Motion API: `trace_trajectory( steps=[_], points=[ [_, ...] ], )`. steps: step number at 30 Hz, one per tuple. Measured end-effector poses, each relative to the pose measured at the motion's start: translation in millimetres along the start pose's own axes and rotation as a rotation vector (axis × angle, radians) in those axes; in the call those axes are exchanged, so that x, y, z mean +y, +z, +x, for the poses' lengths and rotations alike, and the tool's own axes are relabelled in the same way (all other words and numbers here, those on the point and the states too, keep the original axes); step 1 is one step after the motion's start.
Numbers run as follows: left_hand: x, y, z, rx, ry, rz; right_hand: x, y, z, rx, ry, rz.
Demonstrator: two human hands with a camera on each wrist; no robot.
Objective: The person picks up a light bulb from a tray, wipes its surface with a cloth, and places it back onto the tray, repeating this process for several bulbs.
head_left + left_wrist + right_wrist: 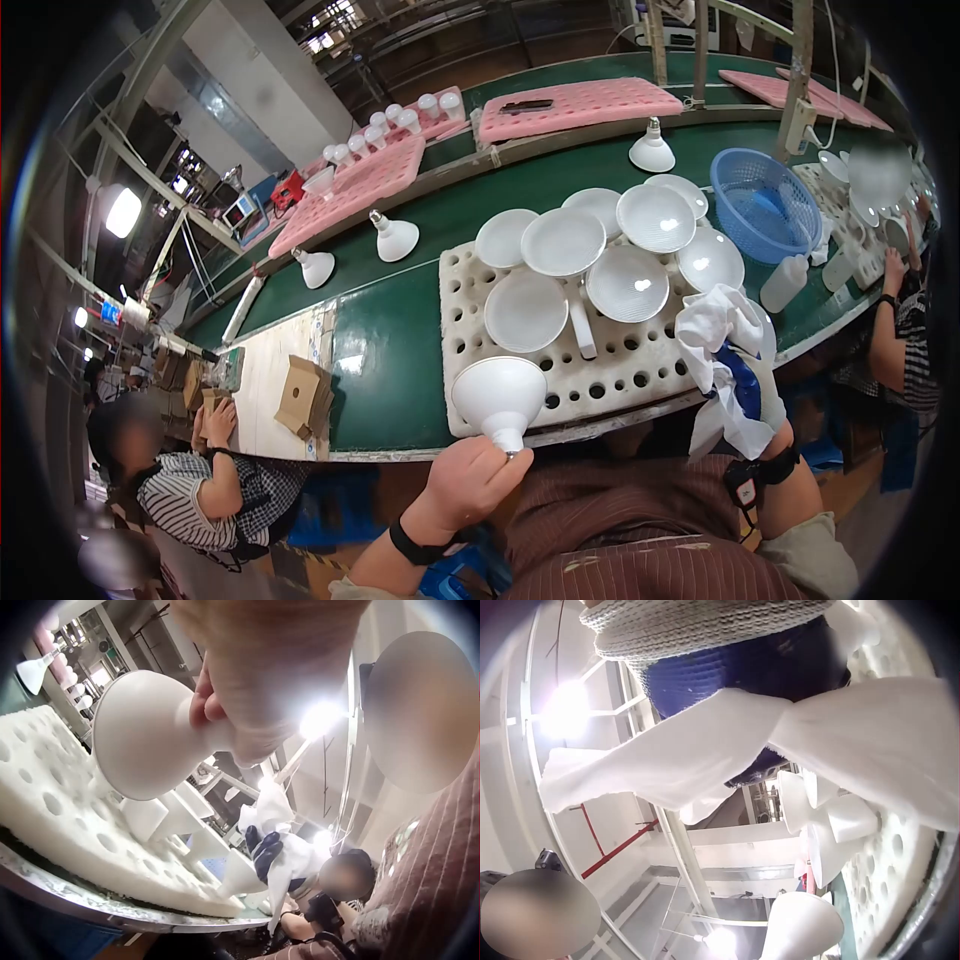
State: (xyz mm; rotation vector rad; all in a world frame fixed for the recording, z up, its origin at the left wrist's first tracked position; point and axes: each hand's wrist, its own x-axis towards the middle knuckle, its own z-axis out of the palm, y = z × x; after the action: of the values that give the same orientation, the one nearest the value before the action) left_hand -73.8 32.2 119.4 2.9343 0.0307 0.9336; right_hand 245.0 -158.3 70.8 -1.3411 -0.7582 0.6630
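Note:
My bare left hand pinches a white reflector bulb by its narrow base, the wide face turned up and away from me. The bulb overlaps the near-left edge of a white foam tray full of holes. Several more reflector bulbs stand face-up on that tray. My right hand wears a knit glove with a blue coating and grips a crumpled white cloth near the tray's right end. In the left wrist view, dark gloved fingers curl over the cloth; the cloth hides much of that hand.
A blue plastic basket and a white bottle stand right of the tray. Loose reflector bulbs sit on the green bench behind. Pink foam trays line the far shelf. A cardboard box lies left; people work at both sides.

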Motion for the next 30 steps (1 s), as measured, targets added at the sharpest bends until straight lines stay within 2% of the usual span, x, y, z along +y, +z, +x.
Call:
trace_trajectory(
  steps=[3, 4, 5, 6, 7, 8, 9, 10, 11, 12, 13, 15, 16, 17, 19, 21, 22, 23, 24, 25, 26, 27, 29, 30],
  points=[
    [-4.0, 7.1, -6.3, -0.084, -0.014, 0.008, -11.8, 9.7, 0.3, 0.086, 0.204, 0.344],
    [-5.2, 11.0, -8.2, -0.121, -0.021, 0.017, -11.6, 7.0, -1.8, -0.024, -0.108, -0.222],
    [-7.2, 15.7, -8.4, -0.121, -0.03, 0.019, -14.1, 7.4, -0.8, -0.106, -0.253, -0.511],
    [-9.4, 21.2, -7.7, -0.091, -0.126, -0.064, -16.6, 7.8, 0.3, -0.149, -0.425, -0.784],
    [-11.3, 26.8, -8.2, -0.063, -0.224, -0.152, -22.8, 10.4, 3.7, -0.161, -0.573, -0.899],
    [-14.2, 33.1, -10.1, -0.019, -0.34, -0.223, -21.1, 9.9, 1.1, -0.172, -0.641, -0.96],
    [-13.4, 35.1, -8.7, -0.018, -0.346, -0.231, -19.3, 9.4, -1.5, -0.179, -0.711, -1.019],
    [-13.4, 37.0, -6.4, -0.012, -0.572, -0.35, -7.5, 7.8, -7.3, -0.162, -0.429, -0.824],
    [-13.4, 38.9, -3.6, -0.007, -0.794, -0.467, -8.6, 10.4, -8.5, -0.146, -0.276, -0.637],
    [-15.8, 43.1, -4.4, -0.013, -0.848, -0.518, -14.5, 19.6, -5.2, -0.129, -0.069, -0.319],
    [-15.7, 44.2, -2.2, -0.008, -0.843, -0.522, -20.9, 29.3, -1.7, -0.108, 0.091, -0.037],
    [-15.0, 45.5, 2.4, -0.019, -0.818, -0.51, -28.1, 45.8, 0.8, -0.086, 0.236, 0.301],
    [-14.2, 45.0, 5.7, -0.018, -0.812, -0.514, -33.0, 51.4, 1.4, -0.113, 0.288, 0.42],
    [-12.9, 43.7, 10.3, -0.039, -0.797, -0.487, -30.9, 54.4, 2.1, -0.107, 0.285, 0.417],
    [-9.2, 43.6, 18.6, -0.059, -0.769, -0.463, -25.6, 60.9, 6.7, -0.232, 0.142, -0.061],
    [-3.9, 45.8, 23.1, -0.119, -0.654, -0.316, -48.9, 91.7, 2.6, -0.252, 0.145, 0.061],
    [-6.6, 58.0, 13.8, -0.032, -0.442, -0.308, -45.8, 100.6, -5.5, -0.262, 0.088, -0.007],
    [6.7, 45.9, 31.9, 0.019, -0.397, -0.462, -42.3, 106.2, -8.2, -0.385, -0.005, -0.195],
    [8.4, 40.0, 51.5, 0.087, -0.202, -0.618, -62.3, 117.0, -10.3, -0.454, -0.091, -0.433],
    [11.5, 38.5, 49.4, 0.041, -0.243, -0.761, -56.6, 125.2, -9.3, -0.505, -0.271, -0.476],
    [14.9, 36.8, 47.2, 0.0, -0.292, -0.901, -59.5, 124.9, -8.8, -0.483, -0.316, -0.488],
    [19.6, 34.3, 47.8, -0.003, -0.289, -0.904, -63.0, 123.3, -4.2, -0.465, -0.364, -0.497],
    [31.3, 17.1, 51.0, 0.051, -0.432, -0.537, -68.2, 106.7, 11.6, -0.37, -0.217, -0.503],
    [35.9, 6.5, 52.1, 0.037, -0.494, -0.353, -68.7, 93.8, 17.8, -0.226, -0.129, -0.379]
  ],
)
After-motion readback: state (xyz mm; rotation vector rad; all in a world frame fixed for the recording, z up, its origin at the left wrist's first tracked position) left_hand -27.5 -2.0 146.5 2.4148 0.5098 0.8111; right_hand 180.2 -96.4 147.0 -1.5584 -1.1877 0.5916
